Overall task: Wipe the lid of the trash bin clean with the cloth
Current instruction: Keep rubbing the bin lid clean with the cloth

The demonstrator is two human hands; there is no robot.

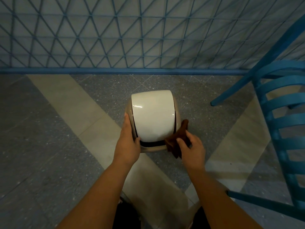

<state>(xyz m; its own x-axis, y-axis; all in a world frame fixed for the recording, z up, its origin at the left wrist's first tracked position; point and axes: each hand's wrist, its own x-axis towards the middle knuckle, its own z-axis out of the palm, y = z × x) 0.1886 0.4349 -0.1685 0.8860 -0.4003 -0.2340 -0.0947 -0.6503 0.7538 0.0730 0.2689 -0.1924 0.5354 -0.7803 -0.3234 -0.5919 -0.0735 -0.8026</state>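
Note:
A small beige trash bin [130, 106] stands on the floor, seen from above, with a glossy white domed swing lid [153, 114]. My left hand [127, 139] grips the bin's left rim, thumb resting on the lid's near-left corner. My right hand [192, 149] holds a dark brown cloth [179, 138] pressed against the bin's right near corner; part of the cloth hangs down beside the bin. A dark gap shows along the lid's near edge.
A blue metal chair [280, 113] stands close to the right, one leg reaching toward the bin. A blue lattice fence [132, 38] with a blue base rail runs behind the bin. The floor is grey terrazzo with pale diagonal bands.

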